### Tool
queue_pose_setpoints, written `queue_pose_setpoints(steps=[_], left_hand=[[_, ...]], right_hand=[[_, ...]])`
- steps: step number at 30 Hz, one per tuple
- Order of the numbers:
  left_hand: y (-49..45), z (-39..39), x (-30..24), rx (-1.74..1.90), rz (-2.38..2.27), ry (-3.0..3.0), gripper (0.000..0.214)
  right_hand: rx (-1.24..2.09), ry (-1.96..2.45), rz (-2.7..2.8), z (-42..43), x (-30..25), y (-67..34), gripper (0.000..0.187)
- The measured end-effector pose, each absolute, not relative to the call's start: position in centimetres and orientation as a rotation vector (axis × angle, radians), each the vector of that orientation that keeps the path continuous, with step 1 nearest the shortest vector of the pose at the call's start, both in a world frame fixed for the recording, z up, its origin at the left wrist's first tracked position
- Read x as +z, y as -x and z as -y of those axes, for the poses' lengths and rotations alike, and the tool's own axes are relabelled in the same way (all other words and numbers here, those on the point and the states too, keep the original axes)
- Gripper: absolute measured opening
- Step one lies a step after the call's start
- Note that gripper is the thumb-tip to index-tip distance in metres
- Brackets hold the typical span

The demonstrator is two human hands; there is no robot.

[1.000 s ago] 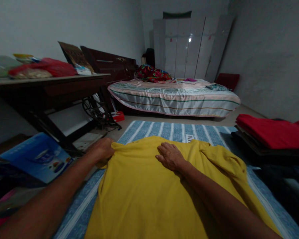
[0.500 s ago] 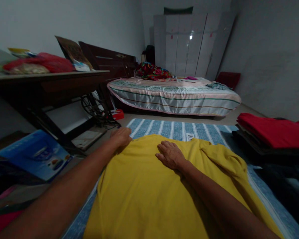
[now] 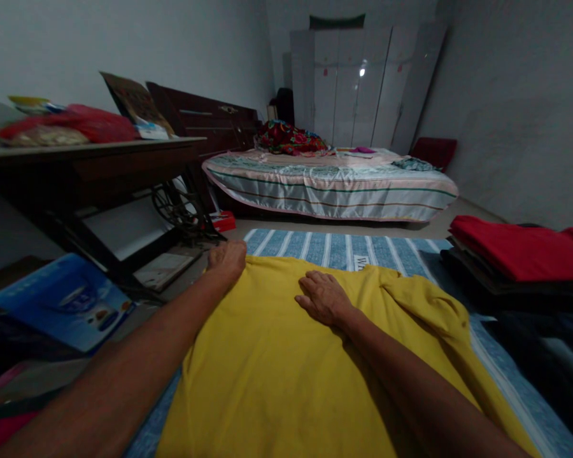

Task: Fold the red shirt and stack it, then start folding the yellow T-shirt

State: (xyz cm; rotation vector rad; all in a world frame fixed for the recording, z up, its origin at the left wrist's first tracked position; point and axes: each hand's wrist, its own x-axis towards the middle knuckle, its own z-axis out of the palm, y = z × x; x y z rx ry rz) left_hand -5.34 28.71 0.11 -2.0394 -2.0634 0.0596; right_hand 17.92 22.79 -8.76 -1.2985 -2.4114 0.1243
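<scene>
The yellow shirt (image 3: 267,356) lies short of the blue striped sheet (image 3: 318,247)'s far edge, my left hand (image 3: 228,259) gripping its far-left corner, my right hand (image 3: 325,298) laid flat, probably to anchor it.

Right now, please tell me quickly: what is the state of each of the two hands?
Left hand: closed, holding the far edge of the yellow shirt.
Right hand: open, palm down on the shirt, holding nothing.

I count two bare hands (image 3: 226,257) (image 3: 325,298), one yellow cloth garment (image 3: 277,362), lower centre.
One tall, pale, glossy wardrobe (image 3: 346,95), one striped-covered bed (image 3: 334,191), upper centre.
</scene>
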Motion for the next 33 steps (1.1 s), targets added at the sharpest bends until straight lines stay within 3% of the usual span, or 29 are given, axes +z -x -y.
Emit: queue_pose_setpoints(steps=[8, 16, 23, 33], left_hand=[[-0.1, -26.4, -4.6, -0.161, 1.653, 2.593, 0.025], [-0.2, -27.2, -7.9, -0.07, 1.949, 2.487, 0.045], [-3.1, -26.5, -7.1, -0.16, 1.821, 2.468, 0.048], [-3.8, -26.7, -7.9, -0.017, 1.97, 2.53, 0.062]], right_hand=[[0.059, 1.282, 2.424, -23.0, -9.1, -17.9, 0.027], [0.164, 1.44, 2.411, -23.7, -6.8, -18.8, 0.024], [0.04, 1.971, 2.147, -24.8, -3.9, -27.4, 0.025], [0.32, 2.249, 2.213, -21.6, -4.8, -38.3, 0.031]])
